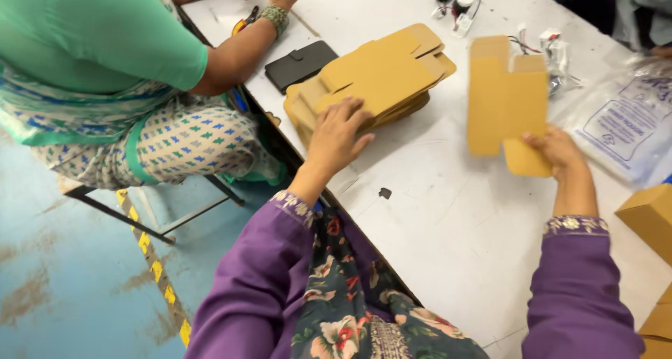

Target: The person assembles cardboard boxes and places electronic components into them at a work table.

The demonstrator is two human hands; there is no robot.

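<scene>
Left hand (336,136) flat, fingers spread on cardboard stack (371,75) near table (448,219) edge. Right hand (558,151) pinches flat carton blank (505,96) upright; bare tabletop between.

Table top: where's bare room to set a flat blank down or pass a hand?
The widest bare patch of the white table lies between the left hand on the stack of flat cardboard blanks and the right hand holding one blank. Crowded: far edge with cables, plastic bags and folded boxes at right.
</scene>
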